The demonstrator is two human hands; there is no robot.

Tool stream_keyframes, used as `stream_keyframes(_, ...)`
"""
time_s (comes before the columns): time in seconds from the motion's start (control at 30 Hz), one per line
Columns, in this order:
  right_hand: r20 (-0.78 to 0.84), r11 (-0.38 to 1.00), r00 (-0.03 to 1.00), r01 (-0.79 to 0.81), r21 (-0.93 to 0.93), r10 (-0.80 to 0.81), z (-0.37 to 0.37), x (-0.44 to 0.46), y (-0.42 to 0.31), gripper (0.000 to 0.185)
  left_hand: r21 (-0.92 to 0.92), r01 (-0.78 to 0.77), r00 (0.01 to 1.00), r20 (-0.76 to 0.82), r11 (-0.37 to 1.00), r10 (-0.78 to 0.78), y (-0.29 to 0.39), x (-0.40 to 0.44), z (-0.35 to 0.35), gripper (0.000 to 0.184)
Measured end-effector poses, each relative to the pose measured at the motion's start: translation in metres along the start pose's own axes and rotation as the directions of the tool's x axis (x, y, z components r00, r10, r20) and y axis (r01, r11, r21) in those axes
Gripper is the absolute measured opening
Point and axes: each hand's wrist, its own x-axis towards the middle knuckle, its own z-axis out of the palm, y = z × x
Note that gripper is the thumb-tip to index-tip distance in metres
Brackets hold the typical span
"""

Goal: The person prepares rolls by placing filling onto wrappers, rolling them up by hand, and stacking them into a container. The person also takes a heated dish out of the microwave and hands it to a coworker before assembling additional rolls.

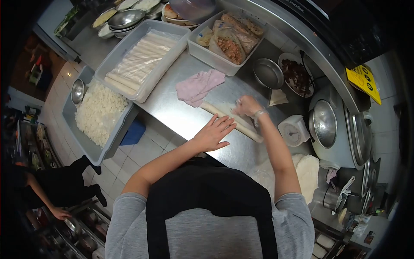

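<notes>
A long pale roll [246, 129] lies diagonally on the steel table [172, 114]. My left hand [214, 133] rests flat by it, fingers spread, with the fingertips on the roll. My right hand [248, 106] is closed just beyond the roll, slightly blurred; clear film seems to be at its fingers and wrist, but what it grips is too small to tell. Touching the roll's upper left end is a crumpled pink cloth [200, 86]. A small pale triangular piece [278, 97] lies to the right of my right hand.
Wrapped rolls fill a plastic tub [100, 73]; beside it are a rice bin [88, 149] and a box of bagged food [228, 69]. A metal bowl [268, 73], scale [293, 131] and pale dough-like sheet [308, 175] are to the right. Another person [56, 185] stands lower left.
</notes>
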Motion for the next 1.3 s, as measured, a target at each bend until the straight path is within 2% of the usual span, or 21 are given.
stream_keyframes(0.03,0.004,1.000,1.000,0.011,-0.002,-0.011,0.000,-0.005,0.010,0.031,-0.001,0.001,1.000,-0.001,1.000,-0.001,-0.001,0.000,-0.001,0.072)
stream_keyframes(0.1,0.152,0.976,0.983,0.127,-0.176,-0.100,-0.007,-0.020,0.031,0.032,-0.015,0.014,1.000,-0.009,1.000,-0.014,-0.001,0.000,-0.003,0.072)
stream_keyframes(0.2,0.129,0.976,0.986,0.131,-0.177,-0.109,-0.005,-0.009,0.035,0.034,-0.027,0.019,1.000,0.000,0.999,-0.019,0.000,-0.002,-0.004,0.073)
stream_keyframes(0.37,-0.023,0.993,0.997,0.070,-0.098,-0.072,0.011,0.037,-0.018,0.042,0.005,0.025,1.000,0.007,1.000,-0.025,0.000,-0.001,-0.005,0.072)
stream_keyframes(0.4,-0.021,0.992,0.996,0.080,-0.098,-0.082,0.010,0.032,-0.012,0.042,-0.005,0.021,1.000,0.007,1.000,-0.021,0.000,0.000,-0.005,0.072)
stream_keyframes(0.5,0.128,0.951,0.986,0.138,-0.276,-0.106,-0.004,-0.003,0.030,0.038,-0.031,0.015,1.000,-0.010,0.999,-0.015,-0.002,0.000,-0.003,0.072)
stream_keyframes(0.57,0.191,0.999,0.982,0.009,-0.042,-0.001,-0.012,-0.023,0.042,0.041,-0.060,0.015,1.000,-0.013,0.998,-0.016,-0.001,-0.003,-0.001,0.072)
stream_keyframes(0.6,0.198,1.000,0.980,-0.001,-0.030,0.007,-0.009,-0.023,0.035,0.041,-0.046,0.022,1.000,0.000,0.999,-0.022,0.000,-0.003,-0.004,0.072)
stream_keyframes(0.67,0.027,0.999,0.999,-0.037,-0.011,0.037,-0.011,-0.003,0.007,0.040,-0.022,0.014,1.000,0.008,1.000,-0.013,0.003,0.003,-0.003,0.072)
stream_keyframes(0.73,0.002,1.000,1.000,-0.013,0.020,0.013,-0.009,0.012,-0.002,0.038,-0.022,0.020,1.000,0.023,1.000,-0.019,-0.001,0.001,-0.004,0.072)
stream_keyframes(0.8,-0.009,0.965,0.994,0.108,-0.239,-0.113,-0.003,0.014,0.003,0.037,-0.060,0.020,1.000,-0.002,0.998,-0.020,0.000,-0.001,-0.003,0.073)
stream_keyframes(0.83,-0.016,0.962,0.992,0.120,-0.244,-0.128,-0.016,0.009,0.000,0.037,-0.056,0.024,1.000,-0.008,0.998,-0.025,0.002,-0.003,-0.004,0.072)
stream_keyframes(0.9,-0.019,0.884,0.998,0.042,-0.465,-0.057,-0.048,-0.006,0.007,0.041,-0.058,0.014,1.000,-0.023,0.998,-0.016,0.000,0.001,-0.006,0.071)
stream_keyframes(0.93,-0.168,0.991,0.985,0.010,-0.136,-0.033,-0.069,0.001,0.033,0.041,-0.037,0.024,1.000,0.005,0.999,-0.024,0.001,0.000,-0.008,0.072)
stream_keyframes(0.97,-0.346,0.983,0.921,-0.143,0.118,0.176,-0.091,0.002,0.034,0.035,-0.018,0.032,0.999,0.036,0.999,-0.031,0.003,0.000,-0.008,0.072)
stream_keyframes(1.0,-0.460,0.981,0.871,-0.196,0.000,0.175,-0.115,0.013,0.037,0.035,-0.024,0.024,0.999,0.034,0.999,-0.023,0.004,0.000,-0.006,0.072)
stream_keyframes(1.03,-0.402,0.942,0.852,-0.305,0.141,0.336,-0.134,0.012,0.027,0.039,-0.012,0.027,0.999,0.031,1.000,-0.026,0.004,0.001,-0.007,0.072)
stream_keyframes(1.07,-0.409,0.942,0.848,-0.305,0.142,0.337,-0.139,0.020,0.029,0.039,0.002,0.032,0.999,0.030,0.999,-0.032,0.004,0.001,-0.008,0.072)
stream_keyframes(1.13,-0.463,0.910,0.860,-0.349,-0.225,0.215,-0.136,0.043,0.044,0.042,0.016,0.023,0.999,0.024,1.000,-0.024,0.003,0.001,-0.008,0.073)
stream_keyframes(1.17,-0.463,0.878,0.860,-0.378,-0.294,0.215,-0.128,0.055,0.056,0.041,0.007,0.023,0.999,0.024,1.000,-0.023,0.003,0.001,-0.007,0.072)
stream_keyframes(1.3,-0.462,0.872,0.858,-0.389,-0.297,0.225,-0.125,0.059,0.063,0.040,-0.009,0.028,0.999,0.035,1.000,-0.027,0.001,0.000,-0.006,0.072)
